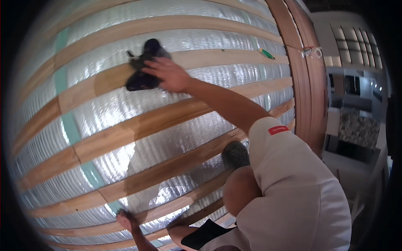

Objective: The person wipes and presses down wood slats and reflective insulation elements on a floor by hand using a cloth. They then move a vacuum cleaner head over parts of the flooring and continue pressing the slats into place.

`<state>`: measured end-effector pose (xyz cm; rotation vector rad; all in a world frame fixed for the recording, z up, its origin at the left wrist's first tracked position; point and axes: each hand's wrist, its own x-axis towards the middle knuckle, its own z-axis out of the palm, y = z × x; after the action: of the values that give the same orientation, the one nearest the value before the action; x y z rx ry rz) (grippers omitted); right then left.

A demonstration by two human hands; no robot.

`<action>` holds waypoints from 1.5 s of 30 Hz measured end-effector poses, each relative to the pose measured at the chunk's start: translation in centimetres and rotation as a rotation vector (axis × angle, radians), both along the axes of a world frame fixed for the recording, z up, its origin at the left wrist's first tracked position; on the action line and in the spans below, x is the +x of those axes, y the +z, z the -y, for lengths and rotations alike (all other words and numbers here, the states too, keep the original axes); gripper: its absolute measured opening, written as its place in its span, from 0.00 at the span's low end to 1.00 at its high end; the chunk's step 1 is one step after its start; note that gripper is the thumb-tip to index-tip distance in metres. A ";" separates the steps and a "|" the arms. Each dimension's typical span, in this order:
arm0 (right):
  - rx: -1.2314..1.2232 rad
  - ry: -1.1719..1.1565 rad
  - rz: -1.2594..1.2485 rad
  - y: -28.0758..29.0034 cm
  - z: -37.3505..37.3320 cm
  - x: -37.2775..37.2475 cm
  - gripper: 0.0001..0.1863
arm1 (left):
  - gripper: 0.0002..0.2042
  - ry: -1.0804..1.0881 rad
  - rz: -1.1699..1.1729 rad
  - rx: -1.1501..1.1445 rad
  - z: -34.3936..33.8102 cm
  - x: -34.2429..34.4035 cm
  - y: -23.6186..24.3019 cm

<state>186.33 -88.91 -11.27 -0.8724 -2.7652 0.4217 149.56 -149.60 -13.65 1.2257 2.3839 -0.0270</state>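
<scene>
My right hand [168, 74] reaches out over a dark, blurred handheld tool [143, 81], fingers stretched across its near side. The tool looks purple-black, with a rounded top and a wider base, and rests on or just above a wooden batten [106, 79]. Its exact kind is hard to make out. Low on the left, my left hand [124, 220] lies against another batten, close to a strip of green tape [93, 175]. Its fingers look extended, and I see nothing in them.
Rows of battens run over silvery foil sheeting [113, 109]. A green pen-like thing [266, 54] lies on a batten toward the right. Brown boards [307, 83] border the right side, with a small white ring-shaped thing [318, 52] on them. My grey shoe [235, 154] rests among the battens.
</scene>
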 end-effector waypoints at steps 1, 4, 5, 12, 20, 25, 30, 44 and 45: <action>0.008 -0.069 0.047 -0.3 -0.4 5.7 0.46 | 0.14 -0.009 -0.025 -0.052 0.1 -0.2 0.4; -0.092 -0.260 0.048 0.7 -2.0 21.2 0.47 | 0.19 0.072 -0.108 -0.058 1.2 -0.1 0.9; -0.058 -0.337 0.096 1.2 -2.2 26.9 0.47 | 0.19 0.116 -0.080 -0.080 -0.6 0.6 1.6; -0.168 -0.661 0.108 9.2 -4.3 43.8 0.41 | 0.24 0.196 0.003 -0.175 -1.9 5.7 6.0; 0.311 -1.134 0.224 4.4 -7.7 58.6 0.27 | 0.16 -0.016 -0.167 -0.222 14.7 10.2 16.4; 0.036 -0.878 -0.343 1.8 -6.2 46.8 0.33 | 0.21 -0.028 -0.210 -0.307 11.9 7.7 17.7; -0.036 -0.655 -0.175 0.3 -5.8 59.1 0.38 | 0.24 -0.158 0.032 -0.156 -17.6 14.6 18.5; -0.138 -1.496 0.504 0.8 -17.8 74.7 0.31 | 0.16 -0.079 -0.113 -0.557 -3.6 13.9 22.0; -0.142 -1.600 0.483 1.0 -18.4 76.3 0.31 | 0.16 -0.075 -0.100 -0.542 -4.0 14.3 20.9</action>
<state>262.61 -70.54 -10.24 -2.9194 -1.3960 0.0530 163.84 -145.59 7.29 1.0595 2.1941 -0.7222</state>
